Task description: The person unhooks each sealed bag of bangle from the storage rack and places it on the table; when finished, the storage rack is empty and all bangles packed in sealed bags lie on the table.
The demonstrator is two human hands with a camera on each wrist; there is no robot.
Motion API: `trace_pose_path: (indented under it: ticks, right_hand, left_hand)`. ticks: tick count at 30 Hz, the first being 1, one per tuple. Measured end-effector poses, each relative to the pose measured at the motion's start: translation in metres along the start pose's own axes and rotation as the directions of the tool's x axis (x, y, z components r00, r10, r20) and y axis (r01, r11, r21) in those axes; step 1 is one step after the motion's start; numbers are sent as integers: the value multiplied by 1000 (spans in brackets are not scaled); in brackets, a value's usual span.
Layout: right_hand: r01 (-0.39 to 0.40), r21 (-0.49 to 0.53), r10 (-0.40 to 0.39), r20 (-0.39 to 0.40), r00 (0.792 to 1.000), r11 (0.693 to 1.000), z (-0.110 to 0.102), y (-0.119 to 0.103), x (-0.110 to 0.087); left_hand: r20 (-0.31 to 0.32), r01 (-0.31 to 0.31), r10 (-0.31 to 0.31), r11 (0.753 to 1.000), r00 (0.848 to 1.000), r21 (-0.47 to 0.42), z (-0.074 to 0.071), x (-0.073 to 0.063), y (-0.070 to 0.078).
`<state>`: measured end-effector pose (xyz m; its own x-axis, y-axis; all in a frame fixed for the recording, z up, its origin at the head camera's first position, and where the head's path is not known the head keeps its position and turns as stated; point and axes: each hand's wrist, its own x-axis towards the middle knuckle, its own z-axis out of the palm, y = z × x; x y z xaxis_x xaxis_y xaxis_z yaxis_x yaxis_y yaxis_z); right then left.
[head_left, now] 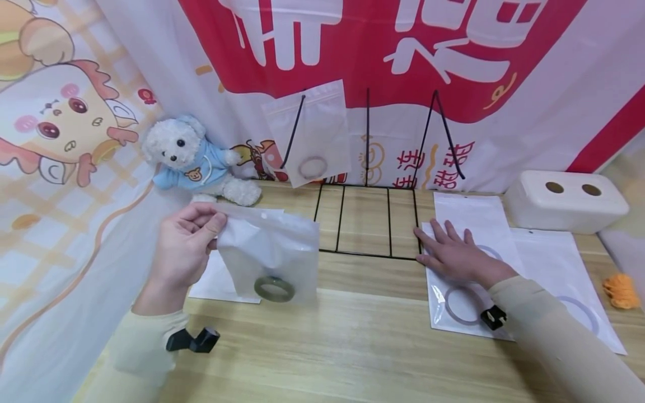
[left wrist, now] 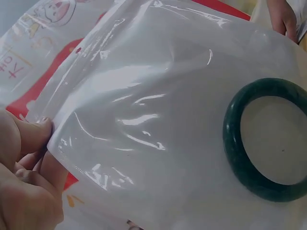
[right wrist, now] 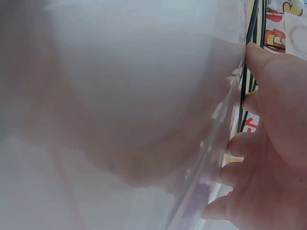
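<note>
My left hand pinches the top left corner of a clear zip bag between thumb and fingers. Low in that bag lies a dark green bangle, and the bag hangs tilted over the table. My right hand lies with spread, straight fingers on a flat bag holding a pale lilac bangle. Its thumb and forefinger reach the right edge of a black wire rack. From the rack's left prong hangs another bag with a pale bangle inside.
More flat bags lie at the right, beside a white box with two round holes. An orange bundle sits at the far right. Another white bag lies under the held one. A plush dog in blue sits back left.
</note>
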<state>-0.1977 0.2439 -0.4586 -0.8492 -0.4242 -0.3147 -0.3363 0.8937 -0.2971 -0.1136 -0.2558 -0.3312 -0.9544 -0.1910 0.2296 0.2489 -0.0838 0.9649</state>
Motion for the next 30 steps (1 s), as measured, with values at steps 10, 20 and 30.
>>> trace_pose_path:
  ticks: [10,20,30]
  right_hand:
    - [10,-5,-10,-5,1000,1000,0,1,1]
    - [8,-5,-8,-4,1000,1000,0,1,0]
    - [5,2,-5,-2,1000,1000,0,1,1]
  left_hand:
    - [34,243,-248,964,968,107,-18,21,-31]
    - [38,355,-379,892,924,280,-20,51,-62]
    - [92,412,-481,822,872,394,-22,72,-99]
